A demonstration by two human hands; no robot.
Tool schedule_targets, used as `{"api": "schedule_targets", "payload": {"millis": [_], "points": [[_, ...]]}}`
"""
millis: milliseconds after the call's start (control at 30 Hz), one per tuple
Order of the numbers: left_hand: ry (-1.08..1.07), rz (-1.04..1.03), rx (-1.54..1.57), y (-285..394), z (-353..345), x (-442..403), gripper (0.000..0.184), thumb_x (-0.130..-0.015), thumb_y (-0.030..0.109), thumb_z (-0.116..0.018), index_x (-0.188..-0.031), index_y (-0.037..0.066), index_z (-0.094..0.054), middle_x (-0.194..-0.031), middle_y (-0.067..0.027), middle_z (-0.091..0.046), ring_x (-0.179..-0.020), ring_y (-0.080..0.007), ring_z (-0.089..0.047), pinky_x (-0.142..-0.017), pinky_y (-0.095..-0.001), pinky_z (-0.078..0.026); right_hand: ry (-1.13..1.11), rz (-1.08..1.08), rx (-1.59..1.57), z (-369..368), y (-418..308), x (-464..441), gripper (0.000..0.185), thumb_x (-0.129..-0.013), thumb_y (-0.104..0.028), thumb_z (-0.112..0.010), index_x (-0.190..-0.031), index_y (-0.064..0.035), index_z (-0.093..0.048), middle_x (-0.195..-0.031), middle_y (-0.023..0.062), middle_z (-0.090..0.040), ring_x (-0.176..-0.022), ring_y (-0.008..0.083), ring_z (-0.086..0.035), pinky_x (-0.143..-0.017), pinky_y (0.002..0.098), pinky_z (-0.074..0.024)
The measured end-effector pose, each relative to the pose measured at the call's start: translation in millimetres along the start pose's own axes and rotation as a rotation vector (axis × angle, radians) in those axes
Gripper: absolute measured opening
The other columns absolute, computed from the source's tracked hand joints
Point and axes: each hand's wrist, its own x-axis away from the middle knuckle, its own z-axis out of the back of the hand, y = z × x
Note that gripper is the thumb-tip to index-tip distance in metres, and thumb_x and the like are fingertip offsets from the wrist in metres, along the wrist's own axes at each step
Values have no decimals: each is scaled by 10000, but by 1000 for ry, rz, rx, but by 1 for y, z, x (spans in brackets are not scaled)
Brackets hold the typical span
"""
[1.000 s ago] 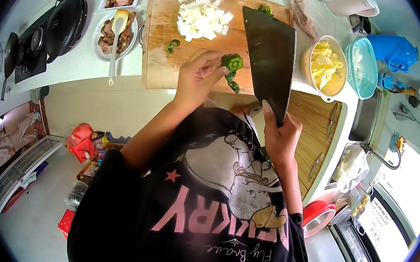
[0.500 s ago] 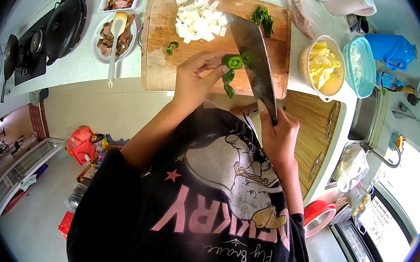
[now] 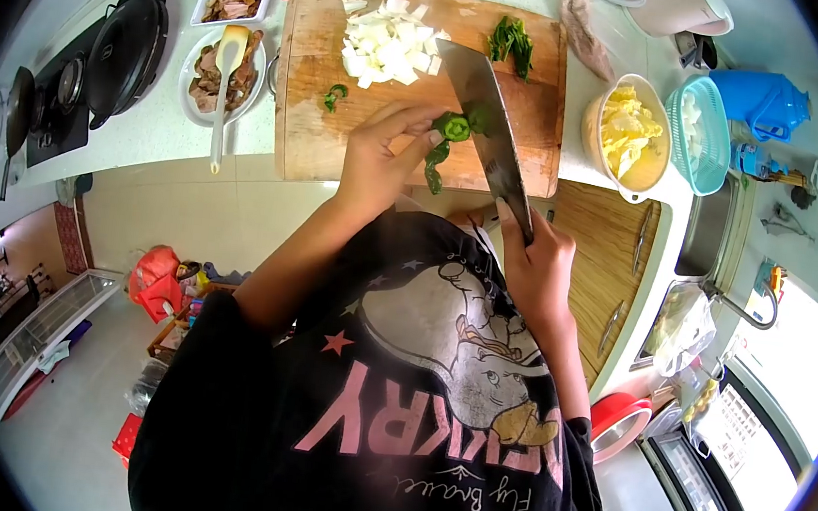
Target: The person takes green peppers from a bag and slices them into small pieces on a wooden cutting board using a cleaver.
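Green pepper point(image 3: 452, 127) sits pinched in the left grip point(image 3: 427, 132); the right closes round, seemingly, the cleaver point(image 3: 498, 132).

Open board point(image 3: 541, 116) right of blocking cleaver point(image 3: 498, 147)

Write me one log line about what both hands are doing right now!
left hand: holds green pepper | right hand: holds cleaver beside it | board: white pieces, leafy-looking greens
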Motion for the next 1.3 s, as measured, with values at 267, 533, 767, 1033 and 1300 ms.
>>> {"api": "schedule_targets", "payload": {"millis": [267, 533, 767, 1033, 1300], "points": [[102, 90, 201, -2, -8, 0, 277, -921, -66, -630, -1198, -54, -628, -1130, -107, -667, -1022, -161, -660, -907, -280, -533, -29, -42, -12, -3, 0, -1, 145, -900, -101, -630, -962, 15, -693, -756, 222, -649, -657, 384, -647, -592, 414, -503], [72, 18, 27, -16, -10, 3, 254, -933, -54, -625, -1187, -52, -617, -1131, -112, -674, -1009, -152, -661, -904, -274, -532, -78, -107, -24, -12, 6, -9, 164, -902, -125, -632, -878, 34, -663, -722, 236, -624, -641, 416, -614, -587, 449, -484], [293, 91, 204, -16, -14, 2, 233, -958, -27, -605, -1190, -37, -615, -1064, -82, -692, -956, -110, -649, -844, -239, -510, -112, -86, 32, -20, 15, -5, 161, -906, -139, -635, -914, 14, -684, -715, 228, -627, -652, 407, -625, -602, 455, -497], [307, 173, 252, -27, -18, 12, 208, -969, -1, -605, -1173, -35, -621, -1043, -77, -688, -930, -102, -628, -841, -241, -501, -99, -52, 54, -29, 14, -4, 168, -911, -146, -617, -892, 9, -679, -721, 224, -643, -663, 407, -636, -617, 458, -515], [321, 146, 140, -26, -29, 12, 198, -974, 29, -607, -1162, -33, -610, -1003, -65, -688, -867, -95, -632, -766, -224, -499, -107, -130, 89, -56, 33, -12, 215, -910, -193, -578, -857, -4, -666, -710, 261, -634, -691, 447, -637, -670, 509, -531]]}}
